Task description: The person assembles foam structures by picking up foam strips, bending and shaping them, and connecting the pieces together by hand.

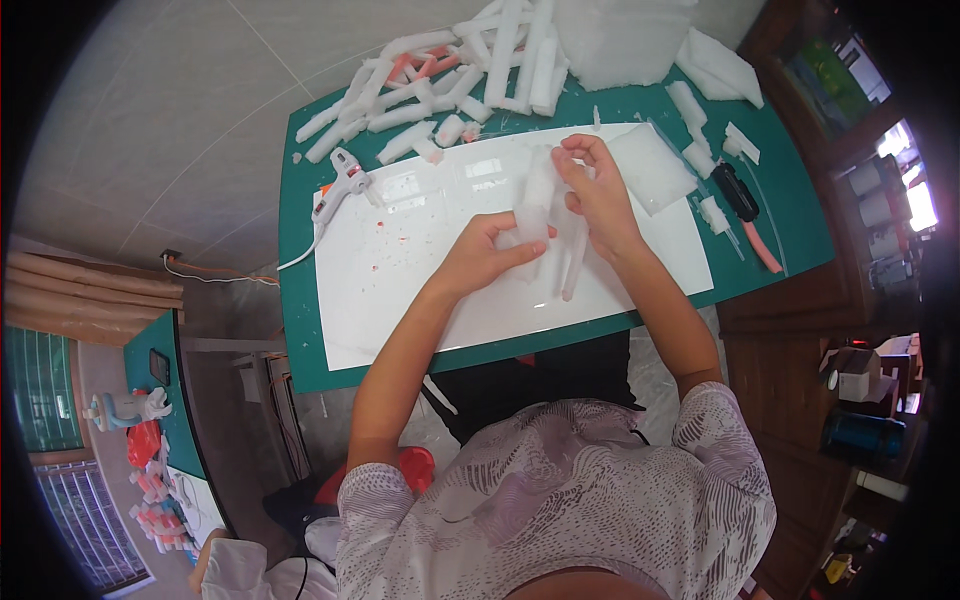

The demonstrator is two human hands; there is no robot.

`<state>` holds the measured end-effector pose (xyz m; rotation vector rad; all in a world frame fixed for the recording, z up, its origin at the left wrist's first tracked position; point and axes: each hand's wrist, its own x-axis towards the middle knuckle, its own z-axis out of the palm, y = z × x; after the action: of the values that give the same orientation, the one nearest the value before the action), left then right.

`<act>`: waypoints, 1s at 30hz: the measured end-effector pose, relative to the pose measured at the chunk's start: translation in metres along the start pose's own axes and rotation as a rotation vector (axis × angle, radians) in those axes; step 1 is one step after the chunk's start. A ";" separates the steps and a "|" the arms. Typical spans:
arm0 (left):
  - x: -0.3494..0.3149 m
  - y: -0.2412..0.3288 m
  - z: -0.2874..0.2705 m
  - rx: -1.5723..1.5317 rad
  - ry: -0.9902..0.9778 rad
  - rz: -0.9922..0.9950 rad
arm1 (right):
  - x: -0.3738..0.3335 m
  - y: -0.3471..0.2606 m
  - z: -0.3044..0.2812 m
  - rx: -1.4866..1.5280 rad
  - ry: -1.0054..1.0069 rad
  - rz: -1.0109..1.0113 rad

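Left hand (482, 254), gripping white foam roll (538, 190), which might uncurl should that hold slacken; right hand (603, 196), curled by its far end, grasp unclear.

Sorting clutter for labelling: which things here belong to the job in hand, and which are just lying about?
Likely in the job:
white foam roll, in the left hand
white board beneath
white glue gun, set down

Apparently just lying about:
dark, phone-like thing on the side table
red bag there too
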<state>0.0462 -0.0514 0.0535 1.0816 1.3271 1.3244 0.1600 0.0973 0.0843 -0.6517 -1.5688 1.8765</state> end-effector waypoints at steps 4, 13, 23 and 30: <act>0.000 0.002 -0.004 0.009 0.131 0.018 | -0.002 -0.002 -0.006 0.025 0.040 0.035; -0.001 0.004 -0.003 0.028 0.059 -0.077 | 0.001 0.002 -0.016 0.123 -0.051 0.035; -0.003 -0.004 -0.013 -0.165 0.057 -0.107 | -0.003 -0.003 -0.013 -0.090 -0.154 -0.089; -0.004 0.001 -0.008 -0.127 0.016 -0.092 | -0.003 0.020 -0.013 -0.198 -0.124 -0.157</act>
<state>0.0388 -0.0569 0.0549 0.9140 1.2716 1.3325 0.1684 0.1013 0.0623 -0.4871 -1.8463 1.6883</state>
